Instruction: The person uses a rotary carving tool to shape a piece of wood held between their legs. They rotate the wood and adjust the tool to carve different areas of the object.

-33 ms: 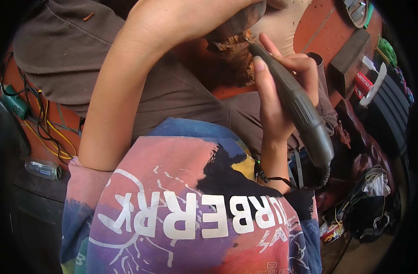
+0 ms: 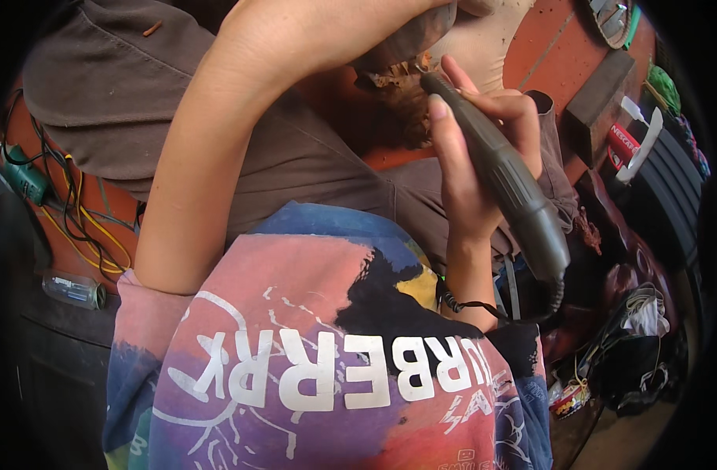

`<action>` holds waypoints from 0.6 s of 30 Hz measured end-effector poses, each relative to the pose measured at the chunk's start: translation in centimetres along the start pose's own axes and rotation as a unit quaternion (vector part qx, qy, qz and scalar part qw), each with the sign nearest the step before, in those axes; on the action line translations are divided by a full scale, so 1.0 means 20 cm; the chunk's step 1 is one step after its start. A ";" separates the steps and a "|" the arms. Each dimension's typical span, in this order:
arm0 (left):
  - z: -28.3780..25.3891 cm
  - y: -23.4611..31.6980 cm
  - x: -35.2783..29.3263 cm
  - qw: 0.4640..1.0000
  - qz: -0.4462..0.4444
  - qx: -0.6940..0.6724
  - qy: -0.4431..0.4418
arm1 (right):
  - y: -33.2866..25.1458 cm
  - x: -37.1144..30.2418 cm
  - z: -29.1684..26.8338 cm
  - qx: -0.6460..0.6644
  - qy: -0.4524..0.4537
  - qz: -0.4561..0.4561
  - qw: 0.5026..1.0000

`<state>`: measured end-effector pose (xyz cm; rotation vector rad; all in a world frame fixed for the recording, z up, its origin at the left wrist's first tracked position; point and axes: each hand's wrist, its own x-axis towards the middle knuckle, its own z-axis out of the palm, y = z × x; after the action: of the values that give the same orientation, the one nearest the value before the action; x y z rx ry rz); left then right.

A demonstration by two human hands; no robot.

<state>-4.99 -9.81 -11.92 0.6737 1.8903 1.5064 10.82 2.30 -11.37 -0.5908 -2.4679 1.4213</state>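
My right hand (image 2: 468, 184) is closed round a dark grey rotary tool (image 2: 503, 164), thumb along its near side and index finger raised by its neck. The tool slants up to the left, its narrow end close to a brown carved-looking piece (image 2: 409, 106) with ragged, leaf-like edges. Whether the bit touches that piece I cannot tell. A rounded, dark brown body (image 2: 409, 39) sits just above it. My left forearm (image 2: 233, 102) reaches across to the top edge. Most of my left hand is cut off there; a bit of finger (image 2: 476, 6) shows beside the brown body.
A coiled black cord (image 2: 558, 298) runs from the tool past my right wrist. Left on the red tiles lie a green power tool (image 2: 25, 176), yellow and black cables (image 2: 80, 211) and a clear jar (image 2: 72, 290). A dark block (image 2: 601, 98) and bags (image 2: 640, 337) lie right.
The rotary tool and my right hand have shifted very slightly down and left, and the tool's tip sits a little lower. My left arm stays in place.
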 end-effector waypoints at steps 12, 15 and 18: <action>0.02 0.01 0.03 0.992 -0.067 0.106 -0.008 | 0.05 0.06 0.04 -0.028 -0.013 0.022 0.999; 0.04 -0.05 0.02 0.980 0.039 0.194 -0.010 | 0.06 0.04 0.03 0.008 0.011 0.039 0.999; 0.04 -0.10 0.02 0.955 0.112 0.274 -0.004 | 0.06 0.04 0.02 0.035 0.006 0.022 0.999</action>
<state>-4.66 -9.46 -14.13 1.1708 2.3078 1.0882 10.14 2.86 -12.58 -0.6392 -2.3999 1.5089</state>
